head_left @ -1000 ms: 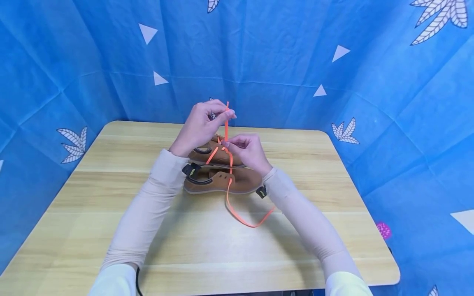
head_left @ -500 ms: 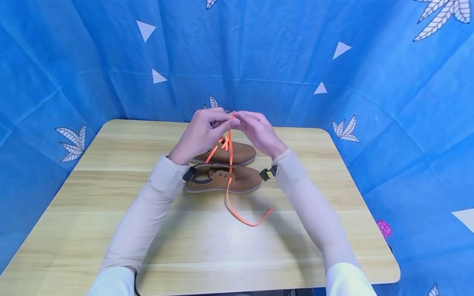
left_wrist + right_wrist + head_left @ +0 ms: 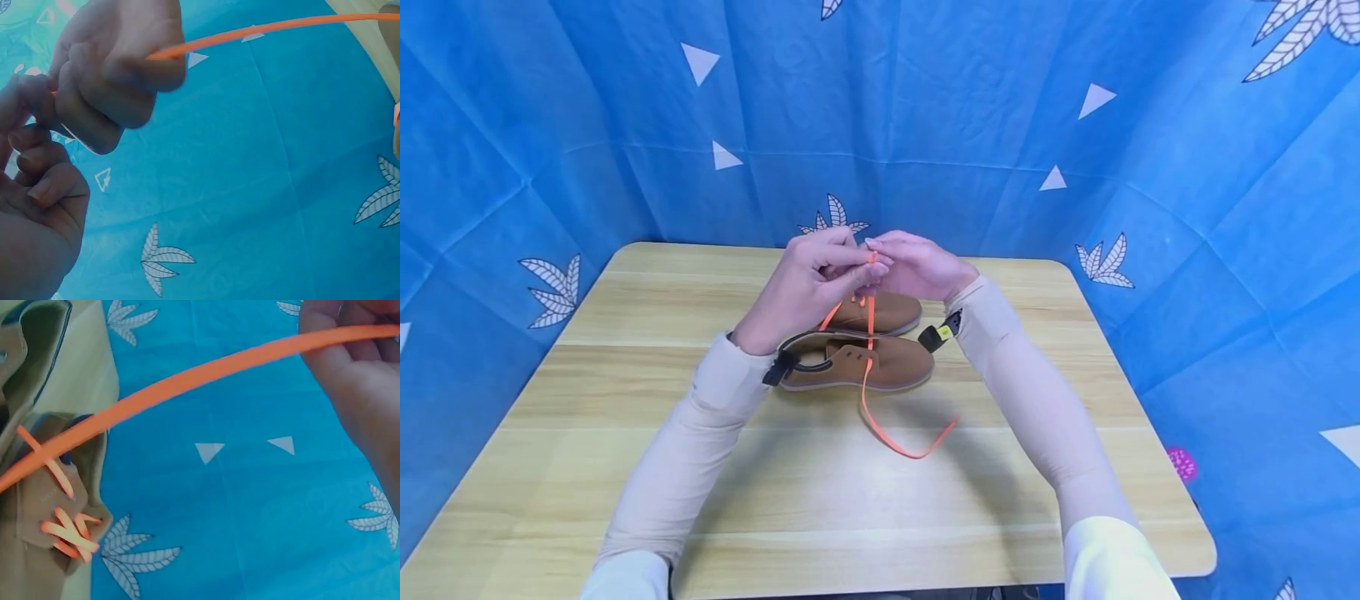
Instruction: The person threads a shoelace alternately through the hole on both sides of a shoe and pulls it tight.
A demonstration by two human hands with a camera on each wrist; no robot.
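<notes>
Two brown shoes stand side by side on the table: a far shoe [image 3: 891,311], partly behind my hands, and a near shoe [image 3: 901,358]. An orange shoelace [image 3: 871,317] rises taut above them. My left hand [image 3: 805,279] pinches its upper end between thumb and fingers. Against those fingertips, my right hand [image 3: 921,265] curls its fingers on the same stretch of lace. In the left wrist view the lace [image 3: 269,28] runs into the right hand's bent fingers [image 3: 119,75]. Crossed lacing [image 3: 69,534] shows on a shoe in the right wrist view.
The lace's other end [image 3: 891,446] trails in a curve over the wooden table [image 3: 662,467] in front of the near shoe. A blue patterned curtain [image 3: 887,108] encloses the table's back and sides. Dark wrist straps [image 3: 782,367] sit at both cuffs.
My right hand has risen from low on the lace to meet my left fingertips. The left hand has lowered with the lace end and shifted slightly. The shoes stay put.
</notes>
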